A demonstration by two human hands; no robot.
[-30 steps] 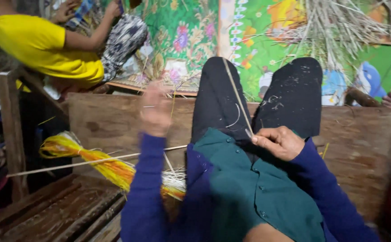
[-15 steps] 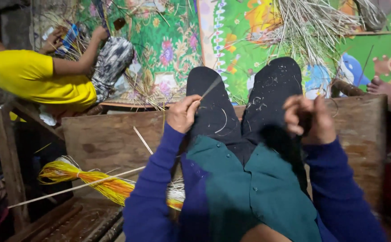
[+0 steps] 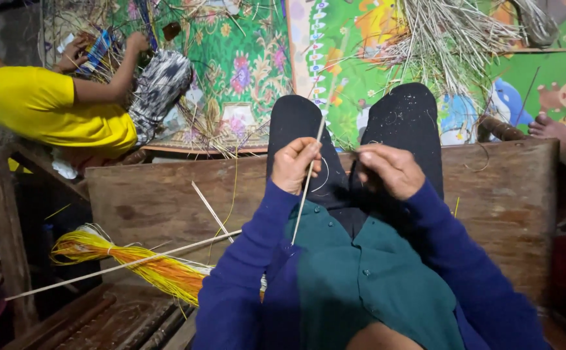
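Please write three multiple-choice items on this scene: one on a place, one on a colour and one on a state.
1. Where does the dyed fibre bundle lie?
A. to the person's left, on the wooden bench
B. on the green mat
C. across the knees

2. What colour is the neighbour's shirt?
A. red
B. yellow
C. white

3. How is the thin strip held?
A. lying loose on the mat
B. pinched in the left hand
C. gripped by the neighbour

Answers: 1 A, the bundle rests on the bench at the left; 2 B, the shirt is plainly yellow; 3 B, left fingers close round it, with the right hand alongside.
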